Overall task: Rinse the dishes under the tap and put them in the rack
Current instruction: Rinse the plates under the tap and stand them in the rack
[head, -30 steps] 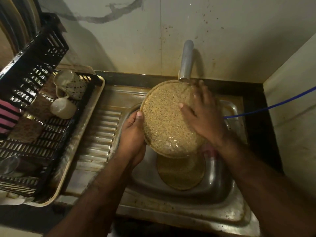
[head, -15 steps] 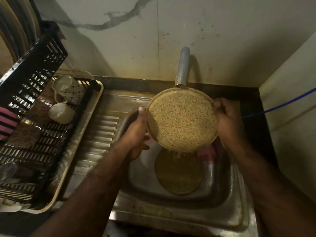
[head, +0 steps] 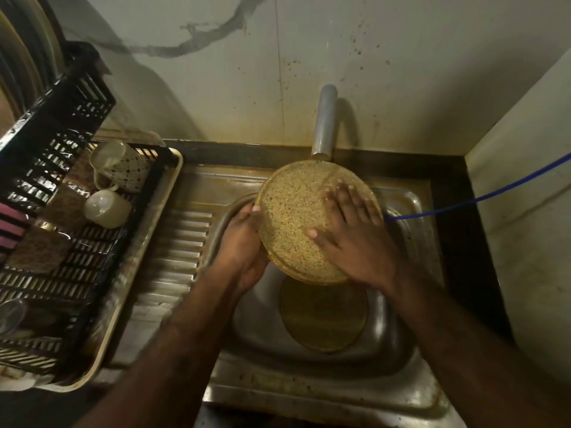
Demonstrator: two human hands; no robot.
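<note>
A round speckled yellow plate [head: 290,217] is tilted over the sink [head: 309,393], its top edge under the metal tap [head: 323,122], where water runs onto it. My left hand [head: 244,248] grips the plate's left rim from behind. My right hand [head: 355,236] lies flat on the plate's face with straight spread fingers. A second brownish plate [head: 324,316] lies flat in the sink basin below. The black plastic rack [head: 61,193] stands at the left on a cream tray [head: 129,288].
In the rack lie a dotted mug [head: 123,168], a pale cup [head: 106,208] and a glass [head: 12,313]. A ridged metal drainboard [head: 182,242] separates rack and basin. A blue hose [head: 482,196] crosses from the right wall. The tiled wall stands close behind the tap.
My right hand left the plate's right rim and now lies flat on its face. The plate shifted slightly under the running water. My left hand keeps its hold.
</note>
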